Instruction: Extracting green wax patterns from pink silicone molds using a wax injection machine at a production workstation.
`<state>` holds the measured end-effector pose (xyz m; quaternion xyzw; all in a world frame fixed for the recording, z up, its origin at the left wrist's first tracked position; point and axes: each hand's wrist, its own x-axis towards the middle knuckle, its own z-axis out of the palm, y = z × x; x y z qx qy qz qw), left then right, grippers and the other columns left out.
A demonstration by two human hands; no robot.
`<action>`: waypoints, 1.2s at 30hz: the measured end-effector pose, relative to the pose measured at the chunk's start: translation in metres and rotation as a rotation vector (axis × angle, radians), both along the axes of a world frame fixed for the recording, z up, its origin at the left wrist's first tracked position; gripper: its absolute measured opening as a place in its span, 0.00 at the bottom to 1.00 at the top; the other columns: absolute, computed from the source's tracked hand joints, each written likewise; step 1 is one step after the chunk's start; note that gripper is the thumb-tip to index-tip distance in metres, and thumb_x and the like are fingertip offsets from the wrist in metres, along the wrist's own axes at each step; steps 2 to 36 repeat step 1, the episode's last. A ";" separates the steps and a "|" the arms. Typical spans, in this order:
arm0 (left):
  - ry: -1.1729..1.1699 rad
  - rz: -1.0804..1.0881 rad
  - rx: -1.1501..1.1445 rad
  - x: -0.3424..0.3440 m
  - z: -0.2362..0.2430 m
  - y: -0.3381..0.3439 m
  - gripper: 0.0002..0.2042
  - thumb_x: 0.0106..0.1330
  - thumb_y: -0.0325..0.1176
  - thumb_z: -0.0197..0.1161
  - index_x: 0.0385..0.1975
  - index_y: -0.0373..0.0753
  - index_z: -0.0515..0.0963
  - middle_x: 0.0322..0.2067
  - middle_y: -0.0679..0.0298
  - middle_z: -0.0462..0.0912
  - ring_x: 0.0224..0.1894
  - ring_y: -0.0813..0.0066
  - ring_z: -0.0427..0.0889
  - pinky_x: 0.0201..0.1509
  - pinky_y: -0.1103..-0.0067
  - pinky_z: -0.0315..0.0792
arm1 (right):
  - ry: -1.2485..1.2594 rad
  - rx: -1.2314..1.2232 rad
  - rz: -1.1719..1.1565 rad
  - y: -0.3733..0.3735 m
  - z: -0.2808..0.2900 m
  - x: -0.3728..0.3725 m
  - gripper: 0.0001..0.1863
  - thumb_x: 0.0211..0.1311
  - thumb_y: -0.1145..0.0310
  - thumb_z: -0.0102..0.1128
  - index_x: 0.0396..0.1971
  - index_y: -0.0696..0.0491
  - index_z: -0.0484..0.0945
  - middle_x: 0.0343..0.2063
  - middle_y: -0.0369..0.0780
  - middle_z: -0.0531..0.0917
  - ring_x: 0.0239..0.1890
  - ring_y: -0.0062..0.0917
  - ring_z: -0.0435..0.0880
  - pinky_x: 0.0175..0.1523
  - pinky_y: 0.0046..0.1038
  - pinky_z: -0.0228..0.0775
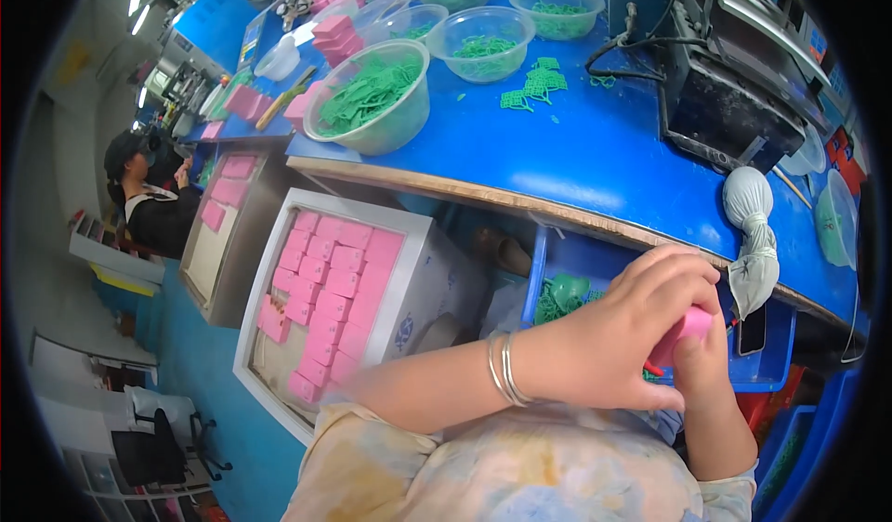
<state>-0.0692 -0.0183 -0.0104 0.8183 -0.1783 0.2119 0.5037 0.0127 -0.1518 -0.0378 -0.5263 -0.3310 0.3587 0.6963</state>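
Both hands come together over the blue drawer at the table's front edge. My left hand (624, 327), with silvery bangles on its wrist, curves its fingers over the far side of a pink block (686, 332). My right hand (708, 378) grips the same block from the right, thumb against its near end. Much of the block is hidden behind the fingers. A small red piece (654, 369) shows under my left palm; what it belongs to is covered. Beneath the hands, the blue drawer (537, 285) holds green plastic net-like pieces (557, 301).
Clear tubs (409, 132) of green pieces stand on the blue table (483, 150). A white-rimmed box (409, 243) of pink blocks is at my left. A dark machine (725, 104) and a tied whitish bag (751, 234) stand right. Another person (158, 197) sits far left.
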 end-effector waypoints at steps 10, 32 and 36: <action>0.084 -0.042 -0.020 0.001 -0.002 0.004 0.34 0.41 0.40 0.72 0.48 0.38 0.62 0.52 0.53 0.61 0.57 0.53 0.58 0.61 0.65 0.53 | 0.006 -0.003 0.001 0.000 -0.002 0.000 0.42 0.44 0.41 0.63 0.50 0.58 0.63 0.45 0.38 0.68 0.48 0.22 0.68 0.52 0.27 0.61; 0.084 -0.042 -0.020 0.001 -0.002 0.004 0.34 0.41 0.40 0.72 0.48 0.38 0.62 0.52 0.53 0.61 0.57 0.53 0.58 0.61 0.65 0.53 | 0.006 -0.003 0.001 0.000 -0.002 0.000 0.42 0.44 0.41 0.63 0.50 0.58 0.63 0.45 0.38 0.68 0.48 0.22 0.68 0.52 0.27 0.61; 0.084 -0.042 -0.020 0.001 -0.002 0.004 0.34 0.41 0.40 0.72 0.48 0.38 0.62 0.52 0.53 0.61 0.57 0.53 0.58 0.61 0.65 0.53 | 0.006 -0.003 0.001 0.000 -0.002 0.000 0.42 0.44 0.41 0.63 0.50 0.58 0.63 0.45 0.38 0.68 0.48 0.22 0.68 0.52 0.27 0.61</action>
